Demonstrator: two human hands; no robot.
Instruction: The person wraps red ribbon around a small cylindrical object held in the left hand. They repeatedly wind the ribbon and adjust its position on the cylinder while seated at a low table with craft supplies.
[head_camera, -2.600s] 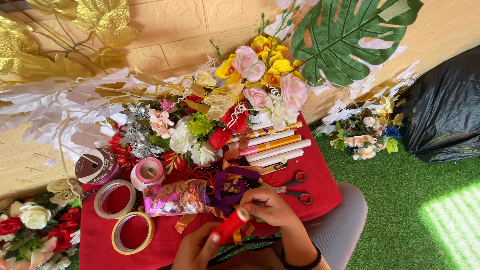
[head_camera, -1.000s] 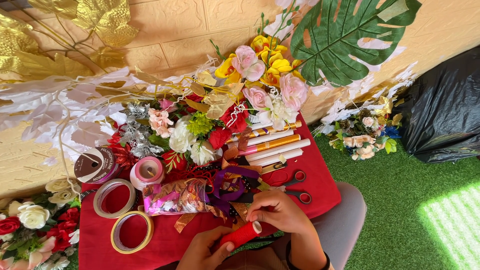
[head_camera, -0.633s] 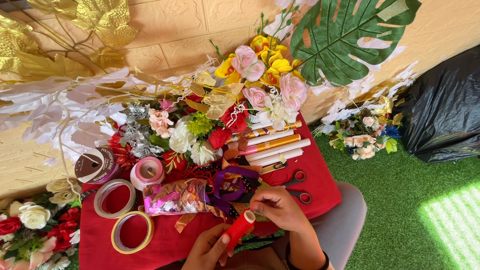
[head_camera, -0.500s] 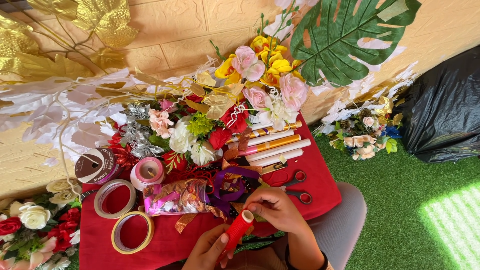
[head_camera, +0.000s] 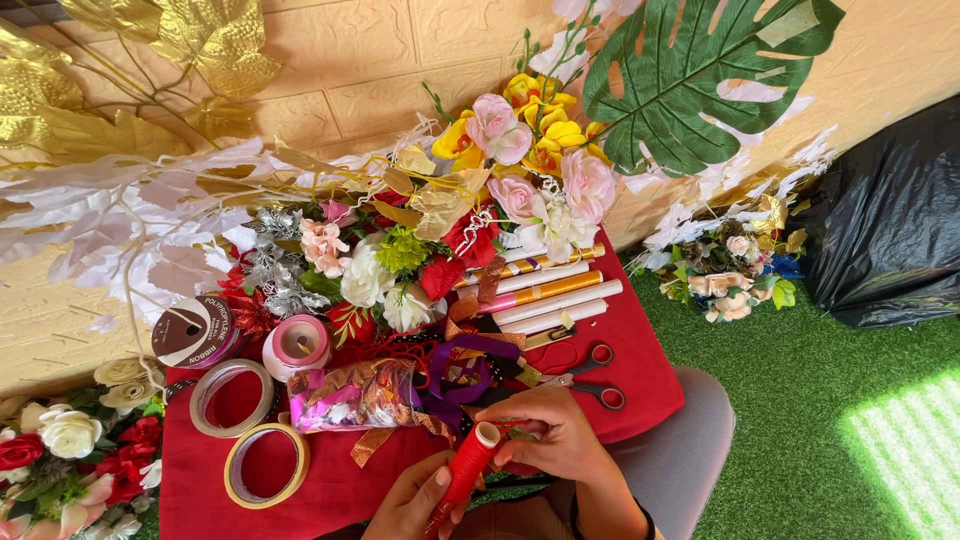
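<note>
At the bottom centre of the frame the left hand (head_camera: 415, 500) is wrapped around the lower part of a red spool (head_camera: 463, 475), which tilts up toward the right with its pale round end near the middle of the frame. The right hand (head_camera: 548, 440), just right of the spool, is curled with its fingertips pinched at the spool's upper end; what it pinches is too small to tell. Both hands sit over the near edge of a red tablecloth (head_camera: 340, 490). To the lower left lie two open tape rings (head_camera: 265, 465), one above the other, and beside them a clear bag of purple and gold ribbon (head_camera: 365, 395). Red-handled scissors (head_camera: 590, 375) lie just above the right hand. Further up are a pink spool (head_camera: 297, 345) and a brown ribbon reel (head_camera: 193, 332) at the left, and a row of white and gold rolls (head_camera: 545, 290) right of centre. Behind these a heap of artificial flowers (head_camera: 470, 200) rests against a tan brick wall (head_camera: 380, 50), with a large green leaf (head_camera: 700, 75) at the upper right and gold leaves (head_camera: 150, 60) at the upper left. Green turf (head_camera: 850, 440) fills the right side.
</note>
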